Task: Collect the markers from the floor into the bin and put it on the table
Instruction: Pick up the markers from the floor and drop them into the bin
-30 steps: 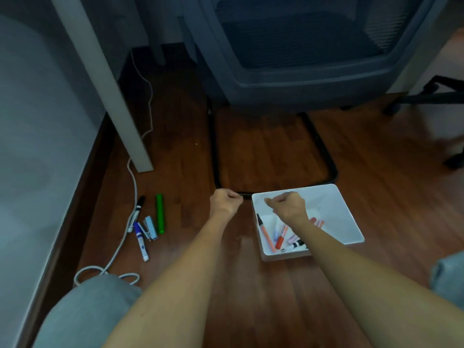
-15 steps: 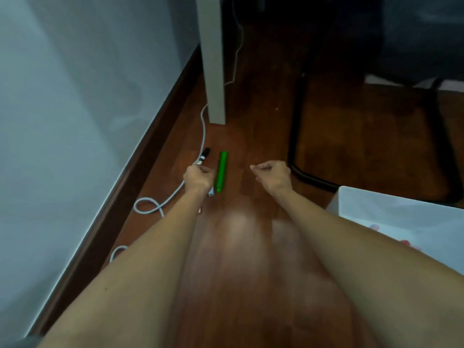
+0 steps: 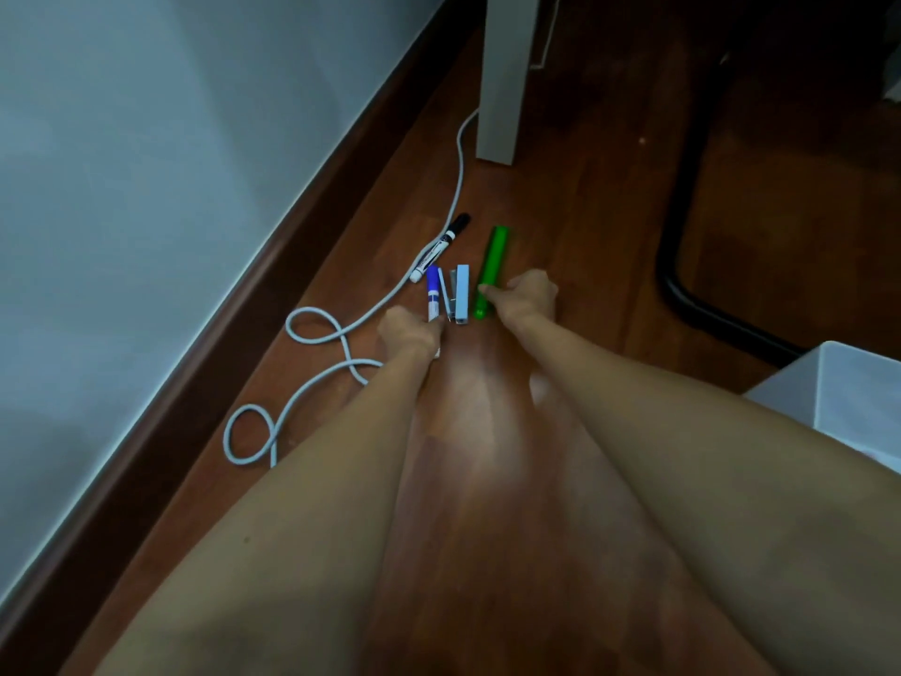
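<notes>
Three markers lie on the wooden floor near the wall: a white marker with a black cap (image 3: 438, 247), a blue marker (image 3: 432, 291) and a green marker (image 3: 492, 263). My left hand (image 3: 411, 332) is closed around the near end of the blue marker. Fingertips of my right hand (image 3: 527, 299) pinch the near end of the green marker. Both markers still rest on the floor. Only a corner of the white bin (image 3: 851, 388) shows at the right edge, well to the right of my right arm.
A light blue stapler (image 3: 460, 294) lies between the blue and green markers. A grey cable (image 3: 341, 344) loops along the dark baseboard (image 3: 253, 304). A white table leg (image 3: 502, 80) stands beyond the markers. A black chair base tube (image 3: 682, 265) curves at right.
My view swung left from the bin to the markers by the wall. Both hands moved from the bin to the floor markers and closed on the blue and the green one.
</notes>
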Demonstrator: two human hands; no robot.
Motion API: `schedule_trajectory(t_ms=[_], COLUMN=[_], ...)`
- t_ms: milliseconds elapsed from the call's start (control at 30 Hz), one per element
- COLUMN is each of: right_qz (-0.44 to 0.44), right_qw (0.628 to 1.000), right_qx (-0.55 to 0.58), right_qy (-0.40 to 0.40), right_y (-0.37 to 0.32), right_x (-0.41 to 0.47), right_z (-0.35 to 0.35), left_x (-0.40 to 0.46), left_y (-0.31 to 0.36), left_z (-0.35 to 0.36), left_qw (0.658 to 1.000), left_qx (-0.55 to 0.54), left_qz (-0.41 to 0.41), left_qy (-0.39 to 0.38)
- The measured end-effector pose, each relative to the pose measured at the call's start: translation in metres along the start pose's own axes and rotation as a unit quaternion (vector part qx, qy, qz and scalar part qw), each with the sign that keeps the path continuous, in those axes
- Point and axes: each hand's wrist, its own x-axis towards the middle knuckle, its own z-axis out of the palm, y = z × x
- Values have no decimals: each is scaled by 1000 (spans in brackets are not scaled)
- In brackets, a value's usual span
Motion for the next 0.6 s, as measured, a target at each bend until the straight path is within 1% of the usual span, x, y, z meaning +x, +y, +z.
schedule_trajectory(t_ms=[167,300,433,533,600], right_qz=[-10,16,58,86,99], right_qw=[997,994,994,994,994], right_qx=[-71,-108,-97,-68,-32], right_qy=[19,14,-8,-26,-21], right_y=[-10,-9,6,19,22], right_x=[4,-1,-14,-22,-28], right_z=[14,5,-17,-33,-47], left_x=[10,-6,-19,-39,-46], left_y=[-5,-7,-14,-8,2], left_z=[2,-3,-4,-11,-17], left_qw=[1000,999,998,997,996], left_qx=[-2,10,-16,-58,-73], left_qz=[-21,-17,-32,-12,3], left_qy=[-20,-29,-58,-57,-59])
